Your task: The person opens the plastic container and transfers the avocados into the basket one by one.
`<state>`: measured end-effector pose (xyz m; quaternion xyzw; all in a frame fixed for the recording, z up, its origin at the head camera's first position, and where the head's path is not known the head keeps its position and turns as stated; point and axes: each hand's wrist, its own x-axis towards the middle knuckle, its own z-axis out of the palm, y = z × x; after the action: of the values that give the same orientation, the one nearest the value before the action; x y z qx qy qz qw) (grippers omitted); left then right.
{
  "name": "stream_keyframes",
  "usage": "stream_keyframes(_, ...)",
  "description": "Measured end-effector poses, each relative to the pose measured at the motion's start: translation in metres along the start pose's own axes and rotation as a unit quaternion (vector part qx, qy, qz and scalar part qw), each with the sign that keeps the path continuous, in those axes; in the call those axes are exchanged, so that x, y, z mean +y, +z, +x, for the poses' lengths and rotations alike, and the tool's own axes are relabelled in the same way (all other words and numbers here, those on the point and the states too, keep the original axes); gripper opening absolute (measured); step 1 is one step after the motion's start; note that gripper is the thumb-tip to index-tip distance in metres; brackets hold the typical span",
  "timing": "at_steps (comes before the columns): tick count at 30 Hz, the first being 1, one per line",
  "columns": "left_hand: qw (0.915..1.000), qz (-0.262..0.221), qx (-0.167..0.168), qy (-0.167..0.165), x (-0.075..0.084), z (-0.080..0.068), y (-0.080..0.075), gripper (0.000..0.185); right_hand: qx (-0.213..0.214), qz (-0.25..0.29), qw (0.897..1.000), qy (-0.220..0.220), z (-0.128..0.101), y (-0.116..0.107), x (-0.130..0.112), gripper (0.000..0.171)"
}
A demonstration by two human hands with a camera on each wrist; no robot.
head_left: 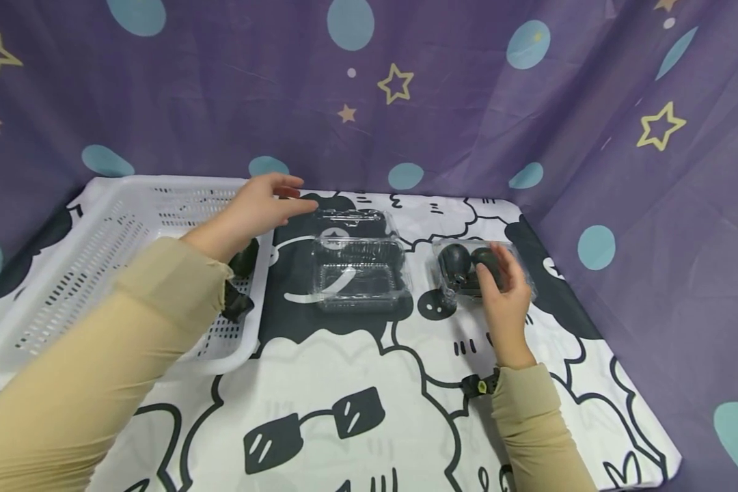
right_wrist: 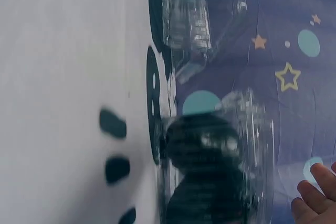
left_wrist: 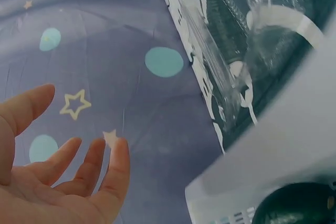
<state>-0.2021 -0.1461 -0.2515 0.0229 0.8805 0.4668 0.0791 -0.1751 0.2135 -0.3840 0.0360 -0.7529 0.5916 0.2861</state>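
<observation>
Under the right hand (head_left: 506, 295), a clear clamshell (head_left: 481, 270) holds dark avocados (head_left: 454, 260).

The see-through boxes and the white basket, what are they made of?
The empty box and the box with dark fruit look like thin clear plastic: glossy, ribbed, and you see through them. The basket looks like stiff white plastic, matte, with rows of moulded slots.

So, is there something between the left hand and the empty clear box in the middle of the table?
Nothing visible. The left hand hovers open above the white basket's right rim, and only bare cloth separates it from the empty clear box. The right hand is at the other box, off to the side.
</observation>
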Motion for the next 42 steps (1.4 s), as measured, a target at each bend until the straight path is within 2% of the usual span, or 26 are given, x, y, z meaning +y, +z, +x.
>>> stream_keyframes(12, 0.9996, -0.026, -0.014, 0.005, 0.013, 0.006, 0.02, 0.065, 0.059, 0.001, 0.998, 0.038, 0.006, -0.02, 0.019, 0.054)
stream_keyframes(18, 0.9995, -0.021, -0.021, 0.01, 0.017, 0.01, 0.034, 0.063, 0.085, 0.006, 0.995, 0.053, 0.008, -0.026, 0.029, 0.053)
stream_keyframes(22, 0.9994, -0.017, -0.026, 0.017, 0.02, 0.012, 0.043, 0.062, 0.09, 0.024, 0.992, 0.084, 0.01, -0.029, 0.032, 0.056)
stream_keyframes(27, 0.9991, -0.013, -0.033, 0.025, 0.022, 0.014, 0.056, 0.062, 0.089, 0.022, 0.987, 0.135, 0.009, -0.033, 0.034, 0.06)
stream_keyframes(33, 0.9982, -0.014, -0.043, 0.039, 0.022, 0.019, 0.07, 0.063, 0.098, 0.008, 0.984, 0.148, 0.011, -0.038, 0.039, 0.064)
stream_keyframes(42, 0.9976, 0.016, -0.046, 0.049, 0.027, 0.021, 0.088, 0.063, 0.098, 0.062, 0.972, 0.205, 0.013, -0.043, 0.046, 0.072)
